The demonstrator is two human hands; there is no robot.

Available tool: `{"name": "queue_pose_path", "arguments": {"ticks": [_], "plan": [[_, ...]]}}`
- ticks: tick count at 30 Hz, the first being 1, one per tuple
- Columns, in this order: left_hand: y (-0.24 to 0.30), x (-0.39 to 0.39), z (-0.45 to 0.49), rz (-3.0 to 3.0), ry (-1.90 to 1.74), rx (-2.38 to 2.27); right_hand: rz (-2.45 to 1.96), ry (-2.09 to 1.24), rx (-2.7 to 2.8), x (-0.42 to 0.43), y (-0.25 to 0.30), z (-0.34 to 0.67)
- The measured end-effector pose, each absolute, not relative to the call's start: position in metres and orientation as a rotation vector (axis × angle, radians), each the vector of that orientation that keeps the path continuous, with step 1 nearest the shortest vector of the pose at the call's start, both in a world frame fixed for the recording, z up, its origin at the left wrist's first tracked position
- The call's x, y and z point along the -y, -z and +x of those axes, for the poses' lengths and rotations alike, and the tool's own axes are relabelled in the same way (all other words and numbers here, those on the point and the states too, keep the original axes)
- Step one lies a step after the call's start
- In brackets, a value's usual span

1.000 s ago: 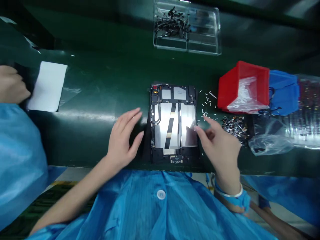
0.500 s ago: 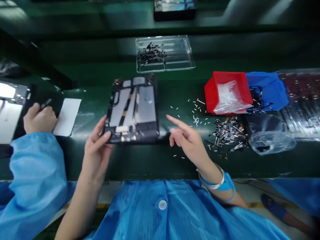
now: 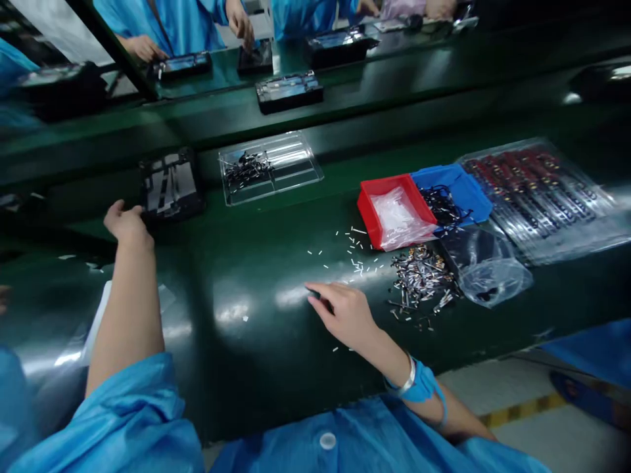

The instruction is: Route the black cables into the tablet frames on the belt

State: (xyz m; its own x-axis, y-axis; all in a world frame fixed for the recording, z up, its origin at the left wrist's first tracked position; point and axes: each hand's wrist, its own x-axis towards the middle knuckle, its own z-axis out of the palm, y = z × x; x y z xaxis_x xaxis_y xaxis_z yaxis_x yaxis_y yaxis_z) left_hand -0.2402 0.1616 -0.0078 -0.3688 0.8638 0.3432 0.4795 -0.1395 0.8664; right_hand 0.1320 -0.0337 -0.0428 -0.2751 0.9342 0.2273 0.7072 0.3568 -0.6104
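Observation:
My left hand reaches to the back left and is closed at the near left corner of an opened tablet. Pale battery panels and dark strips show inside the tablet's black frame; the fingertips are partly hidden. Over the bench, my right hand has thumb and index finger curled close together. A small dark spot shows between them, too small to name. Tiny white strips lie scattered beyond this hand, and a heap of small metal-and-black parts lies to its right.
A clear divided tray holds black parts. A red bin with a plastic bag adjoins a blue bin of black cables. Clear trays of circuit strips lie right. Another device rests on the raised ledge; co-workers sit beyond.
My left hand has carried the tablet from the middle of the bench to the back left. My right hand's pointing index finger has curled toward the thumb. The view has tilted and shifted.

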Motion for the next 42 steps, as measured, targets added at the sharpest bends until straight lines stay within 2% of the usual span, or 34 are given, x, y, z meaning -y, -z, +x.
{"name": "queue_pose_path", "arguments": {"ticks": [4, 11, 15, 24, 35, 39, 42], "plan": [[0.009, -0.165, -0.201, 1.798, -1.246, -2.050, -1.351, -0.476, 2.120, 0.036, 0.045, 0.132], [0.021, -0.189, -0.103, 2.396, -0.260, -1.836, -1.280, -0.389, 2.223, 0.037, 0.048, 0.131], [0.016, -0.189, -0.088, 2.452, -0.074, -1.905, -1.261, -0.316, 2.223, 0.037, 0.047, 0.131], [0.000, -0.139, -0.097, 2.486, 0.005, -1.991, -1.225, -0.277, 2.218, 0.042, 0.044, 0.131], [0.023, 0.023, -0.102, 2.480, -0.137, -1.733, -1.236, -0.211, 2.189, 0.046, 0.037, 0.139], [0.014, 0.023, -0.116, 2.427, -0.395, -1.886, -1.264, -0.158, 2.239, 0.047, 0.032, 0.145], [0.007, -0.004, -0.123, 2.339, -0.189, -2.130, -1.250, -0.094, 2.312, 0.044, 0.029, 0.145]]}}
